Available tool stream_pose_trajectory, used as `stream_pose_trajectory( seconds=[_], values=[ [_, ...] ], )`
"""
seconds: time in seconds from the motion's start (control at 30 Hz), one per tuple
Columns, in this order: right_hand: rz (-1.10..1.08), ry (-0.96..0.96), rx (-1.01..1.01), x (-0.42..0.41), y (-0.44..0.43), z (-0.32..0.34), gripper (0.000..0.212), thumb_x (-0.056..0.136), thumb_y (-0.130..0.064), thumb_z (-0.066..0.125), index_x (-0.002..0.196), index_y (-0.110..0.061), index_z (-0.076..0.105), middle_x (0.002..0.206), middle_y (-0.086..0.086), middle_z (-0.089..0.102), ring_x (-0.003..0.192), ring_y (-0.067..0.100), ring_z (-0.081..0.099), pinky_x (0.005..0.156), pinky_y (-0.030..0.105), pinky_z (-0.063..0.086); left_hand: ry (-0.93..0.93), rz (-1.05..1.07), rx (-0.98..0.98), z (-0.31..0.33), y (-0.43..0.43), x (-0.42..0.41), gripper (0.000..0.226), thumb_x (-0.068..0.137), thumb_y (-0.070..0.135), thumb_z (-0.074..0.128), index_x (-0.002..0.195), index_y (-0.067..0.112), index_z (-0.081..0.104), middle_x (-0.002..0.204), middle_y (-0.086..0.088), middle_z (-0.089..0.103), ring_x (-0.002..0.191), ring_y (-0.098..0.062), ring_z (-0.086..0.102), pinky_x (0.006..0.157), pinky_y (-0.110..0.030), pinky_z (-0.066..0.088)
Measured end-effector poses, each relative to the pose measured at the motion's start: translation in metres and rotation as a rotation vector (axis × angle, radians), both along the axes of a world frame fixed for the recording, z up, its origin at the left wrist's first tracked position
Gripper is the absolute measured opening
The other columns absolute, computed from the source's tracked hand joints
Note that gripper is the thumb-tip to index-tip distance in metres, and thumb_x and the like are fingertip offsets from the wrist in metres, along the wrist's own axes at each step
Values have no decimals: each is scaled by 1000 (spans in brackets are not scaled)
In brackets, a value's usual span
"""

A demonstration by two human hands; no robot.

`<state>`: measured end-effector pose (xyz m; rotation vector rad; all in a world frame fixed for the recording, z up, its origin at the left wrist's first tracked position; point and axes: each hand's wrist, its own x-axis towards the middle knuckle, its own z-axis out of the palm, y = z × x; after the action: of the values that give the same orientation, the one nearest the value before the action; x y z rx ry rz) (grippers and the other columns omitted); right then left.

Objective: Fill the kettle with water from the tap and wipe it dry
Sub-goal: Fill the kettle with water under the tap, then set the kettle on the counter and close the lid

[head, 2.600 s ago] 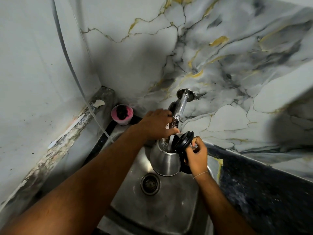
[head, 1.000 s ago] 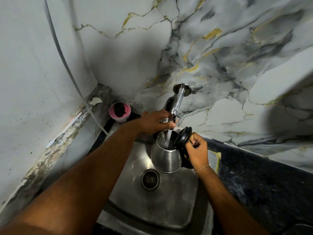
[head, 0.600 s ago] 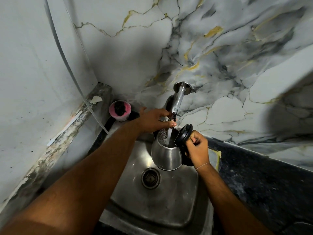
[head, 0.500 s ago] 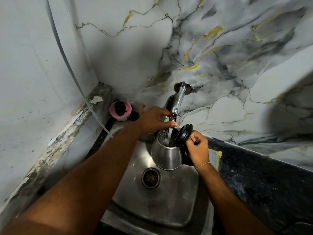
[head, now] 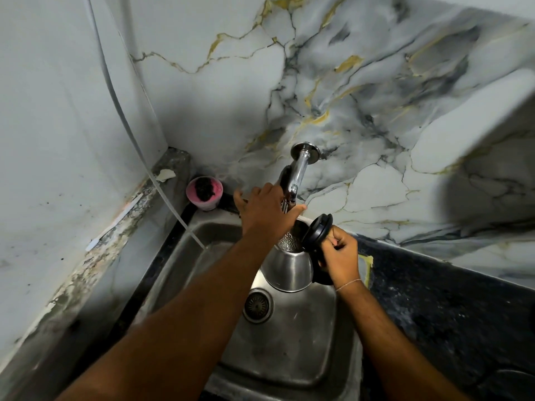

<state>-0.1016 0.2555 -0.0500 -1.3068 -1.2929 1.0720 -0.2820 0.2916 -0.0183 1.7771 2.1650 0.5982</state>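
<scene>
- Steel kettle hangs over the sink, gripped by the right hand, whose fingers are curled tight round the black handle on the kettle's right side.
- Its black lid stands flipped up, just left of the right hand's knuckles, leaving the mouth open under the tap.
- Inside the mouth a wet, bubbly surface shows; whether water is running at this moment cannot be told.
- The left hand reaches across above the kettle's mouth and lies on the lower end of the tap, fingers loosely bent around it with the thumb sticking out to the left; how firmly it grips cannot be told.
- The tap is a chrome pipe coming out of the marble-patterned wall and sloping down toward the kettle.
- Below the kettle, the round drain sits in the steel floor of the sink.
- A thin string bracelet circles the right wrist.
- Left of the tap, in the corner, a pink cup with something dark inside stands on the ledge beside the sink.
- A white cable runs down the left wall to the sink's edge.
- A dark speckled counter lies to the right of the sink.
</scene>
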Motion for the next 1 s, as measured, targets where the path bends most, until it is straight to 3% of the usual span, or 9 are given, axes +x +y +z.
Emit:
stream_pose_trajectory(
  seconds=[0.13, 0.23, 0.4, 0.5, 0.67, 0.73, 0.83, 0.93, 1.0],
  values=[
    [-79, -23, 2, 31, -26, 3, 36, 78, -39, 65, 56, -27, 40, 46, -16, 37, 48, -4, 30, 48, 20, 30, -26, 75, 183, -9, -33, 11, 50, 102, 62, 50, 134, 25, 63, 137, 0, 66, 132, -28, 59, 121, -66, 23],
    [-126, -4, 9, 65, -52, 1, 45, 80, -36, 65, 60, -2, 43, 53, -2, 39, 54, 10, 35, 56, 25, 31, -83, 123, 264, -23, -69, 23, 53, 109, 50, 38, 148, 18, 53, 151, -12, 60, 144, -37, 51, 124, -68, 24],
    [-219, 21, 3, 151, -109, 6, 52, 79, -31, 65, 67, 14, 41, 52, -8, 38, 46, 4, 34, 47, 18, 30, 7, -117, 218, -45, -134, 59, 63, 109, 50, 37, 164, 19, 37, 170, -10, 42, 162, -34, 29, 129, -69, 13],
    [-262, 1, -8, 208, -146, 12, 53, 80, -30, 66, 65, 13, 38, 60, 3, 36, 60, 12, 33, 52, 24, 27, 77, -259, 170, -58, -169, 85, 64, 109, 49, 35, 165, 18, 36, 172, -8, 39, 163, -29, 26, 130, -69, 9],
    [-313, -37, -33, 289, -205, 16, 55, 79, -33, 70, 62, -2, 28, 59, 2, 29, 57, 10, 29, 48, 22, 26, 181, -437, 44, -84, -222, 133, 67, 110, 54, 26, 168, 21, 32, 176, -3, 32, 164, -24, 22, 132, -64, 10],
    [-336, -19, -41, 319, -225, 13, 60, 78, -36, 70, 62, 4, 27, 59, 3, 29, 50, 9, 29, 45, 19, 27, 223, -485, 11, -90, -240, 152, 67, 110, 54, 23, 167, 22, 35, 175, -3, 35, 163, -23, 26, 132, -62, 10],
    [-341, -9, -58, 353, -247, 2, 61, 80, -38, 68, 62, 6, 29, 60, 5, 31, 57, 16, 30, 48, 21, 26, 245, -513, -21, -91, -264, 178, 65, 111, 51, 27, 166, 20, 39, 173, -2, 39, 163, -22, 26, 132, -61, 11],
    [-354, -20, -96, 373, -259, -10, 52, 87, -38, 66, 61, -9, 32, 53, 1, 32, 51, 11, 30, 46, 19, 27, 292, -534, -76, -91, -286, 198, 65, 110, 51, 26, 167, 21, 36, 175, 0, 34, 164, -20, 21, 132, -61, 10],
    [-357, -7, -139, 384, -263, -24, 37, 89, -27, 63, 59, -20, 43, 46, -14, 42, 45, -3, 34, 42, 15, 31, 325, -542, -120, -93, -300, 203, 66, 111, 53, 22, 169, 24, 30, 177, 5, 28, 166, -16, 15, 133, -59, 6]
  ],
)
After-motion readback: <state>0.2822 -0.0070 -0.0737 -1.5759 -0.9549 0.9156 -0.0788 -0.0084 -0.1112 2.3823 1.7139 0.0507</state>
